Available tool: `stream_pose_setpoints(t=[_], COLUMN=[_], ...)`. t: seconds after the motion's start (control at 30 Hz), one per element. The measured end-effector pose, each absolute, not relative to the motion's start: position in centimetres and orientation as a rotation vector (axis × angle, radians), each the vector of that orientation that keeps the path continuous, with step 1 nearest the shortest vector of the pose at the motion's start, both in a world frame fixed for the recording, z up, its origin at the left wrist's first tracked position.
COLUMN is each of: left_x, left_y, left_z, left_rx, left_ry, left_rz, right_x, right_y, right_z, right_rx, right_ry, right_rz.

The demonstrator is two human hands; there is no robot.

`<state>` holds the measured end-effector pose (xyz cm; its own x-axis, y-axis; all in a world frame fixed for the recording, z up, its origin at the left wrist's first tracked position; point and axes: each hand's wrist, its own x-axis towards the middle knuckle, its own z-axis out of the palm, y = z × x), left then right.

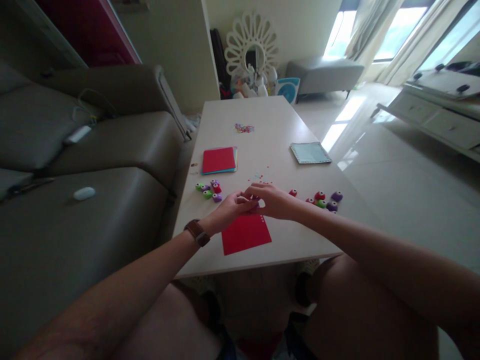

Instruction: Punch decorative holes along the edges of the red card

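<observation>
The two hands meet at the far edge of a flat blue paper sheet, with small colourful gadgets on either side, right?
Not quite: in the head view, the flat rectangular paper sheet is red, not blue. The rest of your statement holds.

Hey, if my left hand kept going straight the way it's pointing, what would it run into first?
Most likely your right hand, just ahead of your left hand's fingertips. Their fingers overlap in this view, so whether they already touch is hard to tell.
</observation>
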<state>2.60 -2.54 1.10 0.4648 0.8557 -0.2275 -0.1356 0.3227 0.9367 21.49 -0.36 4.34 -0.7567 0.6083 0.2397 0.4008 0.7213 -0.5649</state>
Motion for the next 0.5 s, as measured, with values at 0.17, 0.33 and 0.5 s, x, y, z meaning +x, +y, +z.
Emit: stream_pose_setpoints(t=[0.17,0.33,0.5], left_x=[0.1,-5.1,-8.6], left_y=[-1.8,-0.2,-0.2], left_z=[2.3,2.8,2.5], left_rx=[1.171,1.576,1.732], left_ry=[1.036,1.366,1.584], left_rz=[0.729,0.572,0.38], right_x=[22.9,26.6,30.1], right_y=[0.6,2.1,1.9], right_z=[5.4,6.5,6.7], right_rx=[-0.791,-0.98,-1.111], right_ry=[-2.449,-2.223,-2.134], right_rz=[0.646,0.581,0.584])
